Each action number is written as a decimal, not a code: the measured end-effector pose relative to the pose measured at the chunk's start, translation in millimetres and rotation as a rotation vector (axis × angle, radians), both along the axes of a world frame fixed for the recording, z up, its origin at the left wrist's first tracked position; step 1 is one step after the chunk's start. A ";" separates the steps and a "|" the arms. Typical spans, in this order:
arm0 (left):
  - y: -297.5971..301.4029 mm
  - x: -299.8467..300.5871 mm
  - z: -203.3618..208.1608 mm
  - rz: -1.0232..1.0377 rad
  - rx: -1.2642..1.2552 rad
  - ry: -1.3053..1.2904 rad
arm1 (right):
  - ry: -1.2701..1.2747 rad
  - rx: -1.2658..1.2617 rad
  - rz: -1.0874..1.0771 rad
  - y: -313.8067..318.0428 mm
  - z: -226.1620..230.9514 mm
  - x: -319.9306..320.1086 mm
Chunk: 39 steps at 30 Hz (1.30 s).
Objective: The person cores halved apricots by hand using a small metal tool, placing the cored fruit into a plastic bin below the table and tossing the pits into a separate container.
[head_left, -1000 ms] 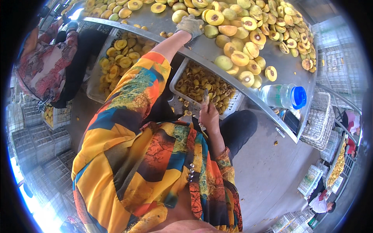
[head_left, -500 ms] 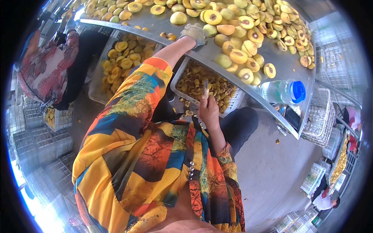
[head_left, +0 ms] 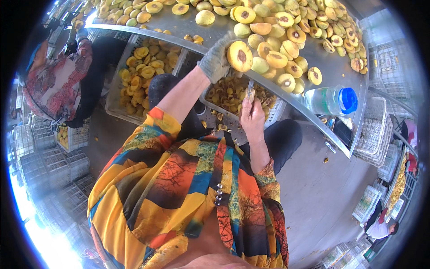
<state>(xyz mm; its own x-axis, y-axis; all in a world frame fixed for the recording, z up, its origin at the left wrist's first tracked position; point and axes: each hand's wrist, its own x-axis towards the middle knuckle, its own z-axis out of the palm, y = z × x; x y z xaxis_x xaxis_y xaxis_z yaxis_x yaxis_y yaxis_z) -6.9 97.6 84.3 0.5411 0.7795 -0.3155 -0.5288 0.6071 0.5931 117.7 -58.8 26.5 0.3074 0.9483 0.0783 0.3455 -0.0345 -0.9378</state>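
The metal table (head_left: 331,67) carries a broad heap of halved and whole yellow fruit (head_left: 286,27) across its top, reaching close to the near edge where you work. Below that near edge sits a white crate (head_left: 233,96) holding pitted pieces and scraps, and further to your left a second crate (head_left: 143,71) is filled with fruit halves. A clear plastic bottle with a blue cap (head_left: 331,100) lies on its side near the table's right corner, just beside the edge.

Your left hand (head_left: 217,58), gloved in grey, has its fingers closed around a fruit half (head_left: 239,56) at the near edge, cut face and dark stone hollow turned up toward you. Your right hand (head_left: 253,116) is bare, fingers wrapped tight on a small pitting knife (head_left: 250,89), blade pointing up just under the table edge and above the white crate.

Judgement: you are at the pitting step, the half presented and the tool not yet in contact. The next move calls for bringing blade and fruit together over the crate, keeping the tip clear of the gloved fingers.
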 end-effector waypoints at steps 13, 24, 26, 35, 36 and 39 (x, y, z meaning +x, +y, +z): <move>-47.9 20.5 -29.4 -0.131 0.610 0.522 | -0.402 -0.002 -0.022 -5.9 22.4 1.8; -58.2 19.2 -43.5 0.067 1.601 0.919 | -0.489 -0.261 -0.017 -24.1 31.1 -15.3; -48.1 13.7 -58.7 -0.052 1.511 0.678 | -0.425 -0.288 0.049 -26.9 35.7 -12.9; -19.9 2.2 -49.7 -0.810 1.919 0.411 | -0.286 -0.175 0.384 -36.9 12.2 -8.9; -21.1 3.5 -50.1 -0.812 1.863 0.496 | -0.251 -0.152 0.339 -36.9 13.0 -9.6; -20.1 0.5 -27.0 -0.769 1.302 0.417 | -0.054 -0.180 0.175 -33.3 20.7 -12.0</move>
<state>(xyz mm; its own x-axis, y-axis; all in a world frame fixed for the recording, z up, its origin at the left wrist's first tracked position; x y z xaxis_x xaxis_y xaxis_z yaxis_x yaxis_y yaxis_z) -6.5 77.4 57.3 0.9712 0.2132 0.1059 -0.0167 -0.3826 0.9238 105.7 -92.1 47.2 0.1370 0.9869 -0.0849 0.4105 -0.1346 -0.9019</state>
